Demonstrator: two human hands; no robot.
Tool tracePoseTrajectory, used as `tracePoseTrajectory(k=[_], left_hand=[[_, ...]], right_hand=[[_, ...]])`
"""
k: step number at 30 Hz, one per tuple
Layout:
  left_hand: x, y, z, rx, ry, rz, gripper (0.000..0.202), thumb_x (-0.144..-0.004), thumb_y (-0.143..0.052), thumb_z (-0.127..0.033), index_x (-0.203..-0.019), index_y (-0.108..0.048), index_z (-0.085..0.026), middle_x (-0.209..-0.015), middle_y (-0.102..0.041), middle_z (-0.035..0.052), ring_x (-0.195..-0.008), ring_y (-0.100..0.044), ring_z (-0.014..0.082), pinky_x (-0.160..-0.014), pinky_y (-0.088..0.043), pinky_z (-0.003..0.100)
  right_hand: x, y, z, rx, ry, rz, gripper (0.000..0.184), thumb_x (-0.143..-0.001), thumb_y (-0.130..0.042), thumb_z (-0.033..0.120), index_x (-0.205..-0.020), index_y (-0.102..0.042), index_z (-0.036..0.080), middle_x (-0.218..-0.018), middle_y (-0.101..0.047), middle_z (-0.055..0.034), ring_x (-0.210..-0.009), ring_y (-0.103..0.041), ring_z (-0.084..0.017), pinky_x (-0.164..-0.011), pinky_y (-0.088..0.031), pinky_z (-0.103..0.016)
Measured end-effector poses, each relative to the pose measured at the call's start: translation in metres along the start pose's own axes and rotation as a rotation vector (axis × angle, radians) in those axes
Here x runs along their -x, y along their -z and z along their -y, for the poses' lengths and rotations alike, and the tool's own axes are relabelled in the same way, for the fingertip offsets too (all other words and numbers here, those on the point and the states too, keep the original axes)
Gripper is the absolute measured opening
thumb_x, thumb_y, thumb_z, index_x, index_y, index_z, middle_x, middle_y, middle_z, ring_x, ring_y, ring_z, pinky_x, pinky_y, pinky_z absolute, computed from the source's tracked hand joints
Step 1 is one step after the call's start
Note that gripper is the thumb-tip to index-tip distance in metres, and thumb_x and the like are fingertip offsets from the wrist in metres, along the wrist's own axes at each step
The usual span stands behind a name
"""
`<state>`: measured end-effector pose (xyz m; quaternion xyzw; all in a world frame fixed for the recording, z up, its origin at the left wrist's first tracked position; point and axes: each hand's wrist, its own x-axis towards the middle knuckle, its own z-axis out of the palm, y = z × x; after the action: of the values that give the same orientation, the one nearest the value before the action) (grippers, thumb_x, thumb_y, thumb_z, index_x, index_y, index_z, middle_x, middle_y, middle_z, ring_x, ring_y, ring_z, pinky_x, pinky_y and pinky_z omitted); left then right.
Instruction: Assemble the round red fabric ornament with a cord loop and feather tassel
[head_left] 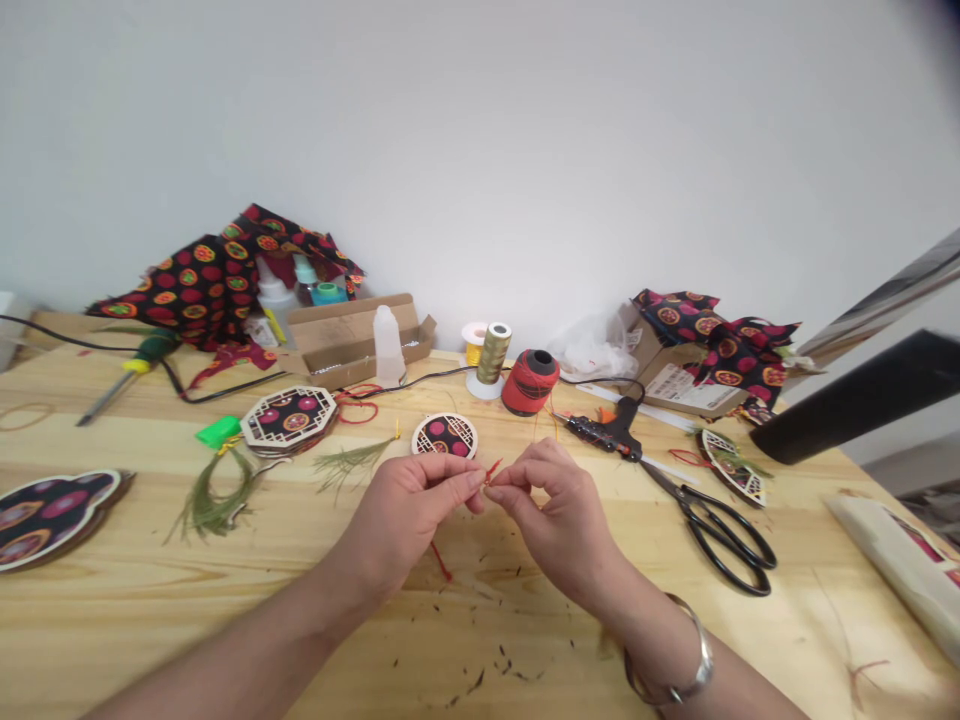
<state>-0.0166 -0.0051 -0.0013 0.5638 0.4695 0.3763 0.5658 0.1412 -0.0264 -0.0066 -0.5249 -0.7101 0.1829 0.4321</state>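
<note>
My left hand and my right hand meet over the middle of the wooden table, thumbs and forefingers pinched close together. Between the fingertips runs a thin red cord; a short end pokes up and a longer tail hangs below my left hand. The exact shape of the cord in the pinch is hidden. Just behind the hands lies a round ornament with a pale lattice frame over dark patterned fabric. A green tassel with a yellow tie rests to its left.
Black-handled scissors and a glue gun lie on the right. Red thread and olive thread spools stand behind, near a white bottle. An octagonal ornament and a screwdriver are left. Dark scraps dot the front.
</note>
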Motion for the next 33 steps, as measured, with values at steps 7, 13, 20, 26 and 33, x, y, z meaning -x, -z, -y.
tracePoseTrajectory(k=[7,13,20,26,33], left_hand=[[-0.0019,-0.0012,-0.0041,-0.081,-0.017,-0.012,0.021,-0.075,-0.062,-0.03,-0.057,-0.067,-0.021,-0.061,-0.065,-0.0016,-0.068,-0.056,0.0161,-0.074,-0.04,0.026],[-0.0017,-0.0012,-0.0019,-0.063,-0.007,-0.025,0.019,-0.073,-0.063,-0.03,-0.058,-0.068,-0.021,-0.06,-0.066,-0.001,-0.068,-0.057,0.0175,-0.075,-0.041,0.028],[-0.0009,-0.0011,-0.0037,-0.081,0.014,-0.028,0.015,-0.072,-0.064,-0.03,-0.063,-0.071,-0.021,-0.059,-0.066,-0.0009,-0.066,-0.057,0.0175,-0.073,-0.042,0.028],[-0.002,-0.001,-0.0027,-0.075,-0.01,-0.029,0.016,-0.072,-0.064,-0.03,-0.061,-0.07,-0.021,-0.061,-0.068,-0.0002,-0.068,-0.058,0.0182,-0.076,-0.042,0.029],[-0.0003,-0.0011,-0.0051,-0.112,-0.004,-0.031,0.016,-0.072,-0.063,-0.03,-0.061,-0.071,-0.021,-0.06,-0.068,-0.0005,-0.066,-0.059,0.0178,-0.073,-0.043,0.028]], right_hand=[[0.0002,0.0004,-0.0015,0.031,0.042,-0.016,0.016,-0.075,-0.064,0.009,-0.066,-0.069,0.021,-0.061,-0.056,0.0001,-0.067,-0.049,-0.015,-0.063,-0.041,-0.03],[0.0004,0.0004,-0.0018,0.05,0.055,-0.029,0.016,-0.075,-0.063,0.009,-0.066,-0.068,0.021,-0.062,-0.056,0.0001,-0.066,-0.049,-0.015,-0.063,-0.041,-0.03],[0.0003,0.0009,-0.0033,0.035,0.043,-0.034,0.014,-0.074,-0.065,0.009,-0.067,-0.068,0.02,-0.062,-0.057,0.0004,-0.067,-0.05,-0.015,-0.064,-0.042,-0.03],[0.0002,0.0008,-0.0027,0.042,0.044,-0.017,0.014,-0.075,-0.065,0.01,-0.066,-0.068,0.021,-0.062,-0.057,0.0002,-0.068,-0.05,-0.015,-0.064,-0.042,-0.03],[0.0,0.0015,-0.0005,0.072,0.033,0.022,0.015,-0.076,-0.064,0.011,-0.065,-0.069,0.021,-0.063,-0.056,-0.0004,-0.068,-0.049,-0.016,-0.065,-0.042,-0.031]])
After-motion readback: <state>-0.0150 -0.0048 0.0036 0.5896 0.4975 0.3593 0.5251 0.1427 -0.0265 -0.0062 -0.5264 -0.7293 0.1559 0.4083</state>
